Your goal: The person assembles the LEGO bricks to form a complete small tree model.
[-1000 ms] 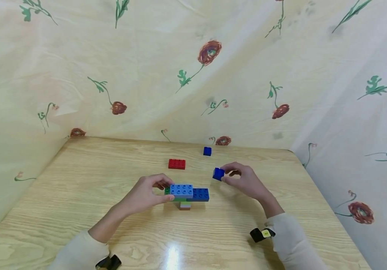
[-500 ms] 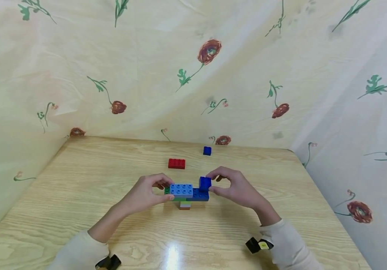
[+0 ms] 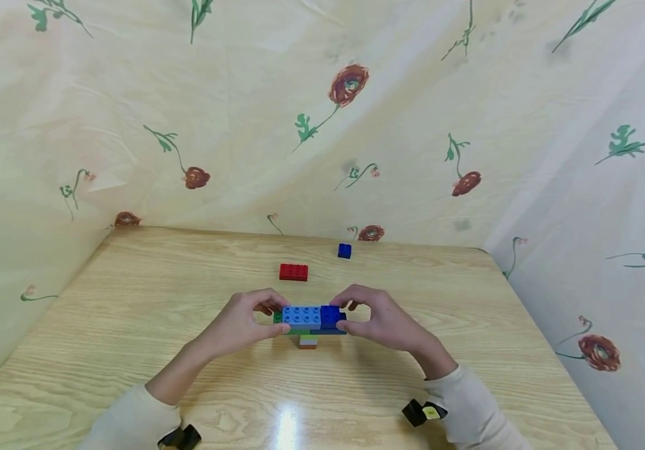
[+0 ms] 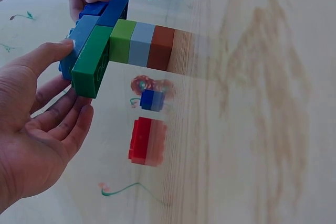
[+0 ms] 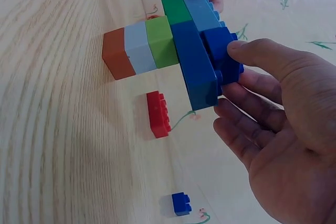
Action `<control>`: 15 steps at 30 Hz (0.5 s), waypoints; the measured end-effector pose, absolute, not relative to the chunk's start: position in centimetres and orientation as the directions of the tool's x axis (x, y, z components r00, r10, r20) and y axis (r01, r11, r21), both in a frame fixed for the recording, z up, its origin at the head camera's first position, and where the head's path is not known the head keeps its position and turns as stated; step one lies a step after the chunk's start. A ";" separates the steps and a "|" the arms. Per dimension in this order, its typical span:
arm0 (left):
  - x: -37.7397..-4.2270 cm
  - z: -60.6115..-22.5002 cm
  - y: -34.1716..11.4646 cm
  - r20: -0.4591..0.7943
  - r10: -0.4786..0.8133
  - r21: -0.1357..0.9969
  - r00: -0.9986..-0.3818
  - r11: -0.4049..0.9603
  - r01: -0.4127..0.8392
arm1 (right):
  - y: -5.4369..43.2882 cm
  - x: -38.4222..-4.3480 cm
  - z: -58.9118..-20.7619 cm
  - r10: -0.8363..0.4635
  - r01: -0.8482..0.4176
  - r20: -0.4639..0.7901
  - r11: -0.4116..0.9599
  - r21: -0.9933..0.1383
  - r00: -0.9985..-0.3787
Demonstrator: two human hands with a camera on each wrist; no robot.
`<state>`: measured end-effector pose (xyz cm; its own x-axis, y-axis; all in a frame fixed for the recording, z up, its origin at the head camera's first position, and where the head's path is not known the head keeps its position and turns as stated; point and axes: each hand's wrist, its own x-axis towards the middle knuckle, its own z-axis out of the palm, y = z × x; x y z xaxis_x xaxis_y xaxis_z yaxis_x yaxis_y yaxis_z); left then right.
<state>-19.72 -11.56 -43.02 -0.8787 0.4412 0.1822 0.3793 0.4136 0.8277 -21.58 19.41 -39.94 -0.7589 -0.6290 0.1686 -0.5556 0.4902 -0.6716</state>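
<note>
A toy-brick build stands on the table, its narrow post made of a brown brick (image 4: 160,48), a pale grey-blue brick (image 4: 140,45) and a lime brick (image 4: 122,41). Across the post lie a long green brick (image 4: 90,64) on the left and a long dark blue brick (image 5: 195,69) on the right. My left hand (image 3: 242,320) grips the light blue brick (image 3: 302,317) on top, thumb in front and fingers behind. Between thumb and fingers, my right hand (image 3: 381,319) pinches a small dark blue brick (image 3: 330,317) beside it, over the long dark blue one.
Behind the build, a red brick (image 3: 294,272) lies on the wooden table (image 3: 187,387). Farther back is another small blue brick (image 3: 344,251). A flower-patterned cloth (image 3: 244,125) hangs along the table's back and sides.
My right hand has brought the small dark blue brick leftward and down onto the build, up against the light blue brick. My left hand has kept its grip in place.
</note>
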 end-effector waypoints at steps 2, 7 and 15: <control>-19.7 -43.0 -11.6 0.182 0.442 0.827 -0.878 0.414 0.380 | 19.4 -21.7 -40.0 -0.632 -0.561 0.175 0.484 -0.672 -0.755; -19.7 -43.0 -11.7 0.182 0.441 0.829 -0.879 0.412 0.379 | 19.2 -21.7 -40.1 -0.646 -0.571 0.184 0.461 -0.680 -0.741; -19.9 -43.2 -11.6 0.188 0.441 0.833 -0.878 0.402 0.380 | 19.1 -21.6 -40.3 -0.628 -0.576 0.209 0.463 -0.674 -0.750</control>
